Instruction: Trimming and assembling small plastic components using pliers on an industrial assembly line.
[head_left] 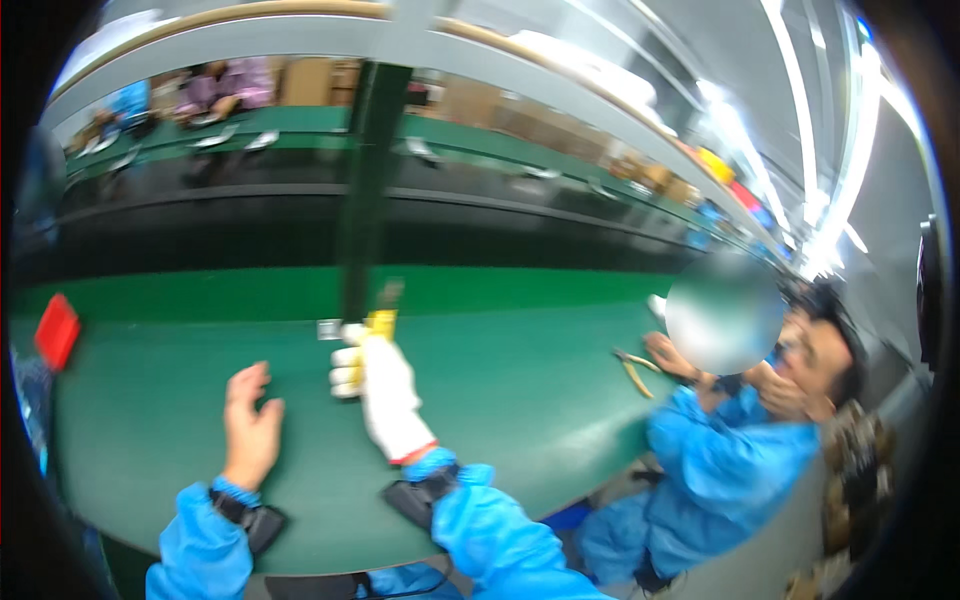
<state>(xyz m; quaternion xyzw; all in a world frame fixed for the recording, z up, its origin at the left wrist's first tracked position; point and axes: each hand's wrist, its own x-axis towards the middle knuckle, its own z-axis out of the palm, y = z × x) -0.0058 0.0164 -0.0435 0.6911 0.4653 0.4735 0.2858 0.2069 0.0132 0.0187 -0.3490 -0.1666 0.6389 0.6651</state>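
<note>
My right hand [385,385] wears a white knit glove with a red cuff edge. Its fingers are closed round a yellow-handled tool [382,322]. The tool's grey metal end [390,293] points away from me, too blurred to tell its kind. My left hand [252,425] is bare and hovers over the green tabletop [320,490] with nothing in it, thumb apart from the fingers. Just beyond the gloved fingers, near the foot of the dark post, a small pale square piece [328,329] is in view.
A red bin-like piece [58,332] stands at the far left. On the right sits a co-worker in blue [730,440], near yellow-handled pliers [636,373] on the table. A dark green post [365,190] rises at the back, before a dark conveyor [240,225] and boxes.
</note>
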